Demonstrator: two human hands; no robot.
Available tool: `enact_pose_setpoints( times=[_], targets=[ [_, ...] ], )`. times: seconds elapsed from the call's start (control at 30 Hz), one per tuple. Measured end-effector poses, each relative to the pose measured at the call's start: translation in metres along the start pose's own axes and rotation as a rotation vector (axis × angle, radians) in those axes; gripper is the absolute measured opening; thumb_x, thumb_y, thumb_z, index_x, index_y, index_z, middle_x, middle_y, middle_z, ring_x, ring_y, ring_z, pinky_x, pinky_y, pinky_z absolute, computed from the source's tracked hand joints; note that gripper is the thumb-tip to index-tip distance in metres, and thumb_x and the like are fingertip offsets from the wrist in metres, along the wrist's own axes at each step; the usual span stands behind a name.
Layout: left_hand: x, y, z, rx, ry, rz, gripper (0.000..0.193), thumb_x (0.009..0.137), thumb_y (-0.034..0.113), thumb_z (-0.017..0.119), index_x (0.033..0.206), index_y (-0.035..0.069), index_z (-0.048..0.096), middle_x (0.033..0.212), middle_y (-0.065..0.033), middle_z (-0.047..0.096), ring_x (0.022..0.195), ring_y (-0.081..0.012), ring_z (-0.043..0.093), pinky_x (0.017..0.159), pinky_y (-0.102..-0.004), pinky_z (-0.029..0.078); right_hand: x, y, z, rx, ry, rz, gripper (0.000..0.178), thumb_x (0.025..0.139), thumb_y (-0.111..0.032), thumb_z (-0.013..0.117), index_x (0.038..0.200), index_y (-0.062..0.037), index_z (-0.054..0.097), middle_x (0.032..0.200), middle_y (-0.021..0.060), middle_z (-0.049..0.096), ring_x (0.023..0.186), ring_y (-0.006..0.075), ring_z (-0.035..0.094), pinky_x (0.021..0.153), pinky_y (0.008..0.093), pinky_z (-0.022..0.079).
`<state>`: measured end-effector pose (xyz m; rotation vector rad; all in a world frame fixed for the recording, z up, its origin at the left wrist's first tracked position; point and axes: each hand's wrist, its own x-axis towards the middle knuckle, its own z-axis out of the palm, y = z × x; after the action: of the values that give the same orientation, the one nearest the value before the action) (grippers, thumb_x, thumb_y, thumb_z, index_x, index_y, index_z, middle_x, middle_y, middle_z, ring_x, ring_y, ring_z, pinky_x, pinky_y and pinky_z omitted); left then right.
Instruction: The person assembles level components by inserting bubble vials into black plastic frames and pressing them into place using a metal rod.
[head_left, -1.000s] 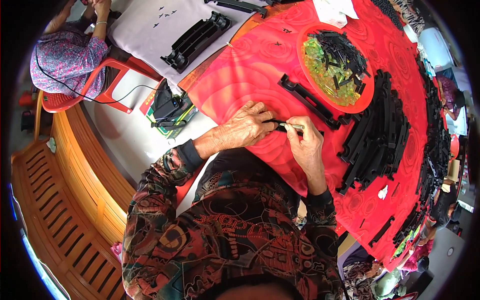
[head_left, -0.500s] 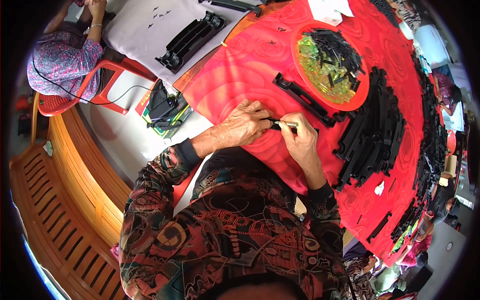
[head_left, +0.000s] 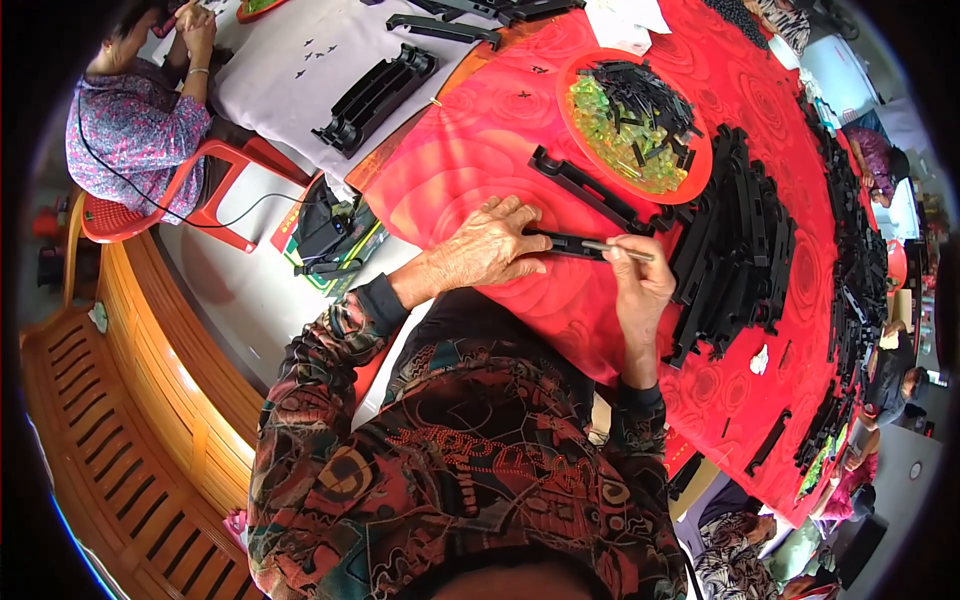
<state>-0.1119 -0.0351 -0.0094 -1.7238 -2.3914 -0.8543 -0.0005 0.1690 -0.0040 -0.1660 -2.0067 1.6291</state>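
Note:
My left hand presses on the near end of a long black plastic bar lying on the red tablecloth, its thumb on one side and fingers on the other. In my right hand a thin, pen-like metal tool is pinched between thumb and fingers. Its tip meets the bar close to the bar's right part. My fingers hide both ends of the bar. Just beyond lies a similar black bar.
A red bowl holds small black strips and yellow-green pieces. Black bars are heaped to its right. White tissue stands at the back. On the grey cloth rests a black bar assembly. Another person sits on a red chair.
My right hand has moved right along the bar with the tool, away from my left hand, so more of the bar shows. My left hand stays on the bar, its thumb now spread lower.

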Motion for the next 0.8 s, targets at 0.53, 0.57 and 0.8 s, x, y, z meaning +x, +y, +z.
enact_pose_setpoints(
  times=[0.53, 0.57, 0.8],
  targets=[
    [0.003, -0.002, 0.013, 0.042, -0.014, -0.012, 0.024, 0.079, 0.025, 0.064, 0.098, 0.011, 0.065, 0.094, -0.0083, 0.055, 0.094, -0.0275, 0.053, 0.080, -0.0400, 0.046, 0.000, 0.012, 0.015, -0.188, -0.057, -0.088, 0.011, 0.080, 0.003, 0.065, 0.088, 0.0006, 0.059, 0.083, 0.0077, 0.063, 0.078, 0.0142, 0.061, 0.073, 0.0264, 0.049],
    [0.003, -0.002, 0.014, 0.041, -0.015, -0.013, 0.024, 0.079, 0.025, 0.064, 0.098, 0.011, 0.065, 0.094, -0.0083, 0.055, 0.094, -0.0275, 0.053, 0.080, -0.0400, 0.046, 0.000, 0.014, 0.013, -0.167, -0.041, -0.071, 0.008, 0.082, 0.003, 0.063, 0.087, 0.0008, 0.058, 0.082, 0.0074, 0.062, 0.076, 0.0143, 0.061, 0.072, 0.0268, 0.049],
    [0.001, -0.003, 0.011, -0.012, -0.089, -0.040, 0.027, 0.076, 0.019, 0.065, 0.102, 0.010, 0.065, 0.099, -0.0095, 0.056, 0.095, -0.0279, 0.053, 0.082, -0.0401, 0.046, 0.003, -0.015, -0.002, 0.241, 0.073, 0.348, 0.015, 0.093, -0.008, 0.044, 0.089, -0.0003, 0.057, 0.065, 0.0018, 0.053, 0.052, 0.0066, 0.048, 0.046, 0.0215, 0.039]
  ],
)
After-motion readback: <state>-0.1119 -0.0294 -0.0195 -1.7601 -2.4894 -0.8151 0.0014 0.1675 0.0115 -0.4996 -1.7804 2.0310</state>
